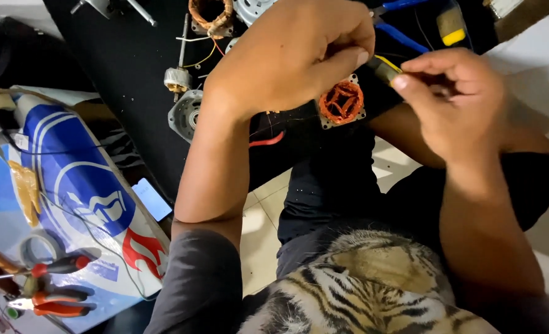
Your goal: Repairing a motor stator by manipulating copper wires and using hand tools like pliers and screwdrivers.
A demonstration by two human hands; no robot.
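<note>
Above the copper-wound stator [341, 102], left hand [293, 52] and right hand [454, 102] pinch a yellow-sleeved wire [386, 65].

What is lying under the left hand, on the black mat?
Under the left hand a square motor stator with copper windings shows on the black mat, with a red wire beside it. The hand covers the stator's upper edge.

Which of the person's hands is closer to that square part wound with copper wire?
Left. The left hand is right over the square copper-wound part, its fingers just above it. The right hand is off to that part's right side, pinching a small yellow-tipped piece.
</note>
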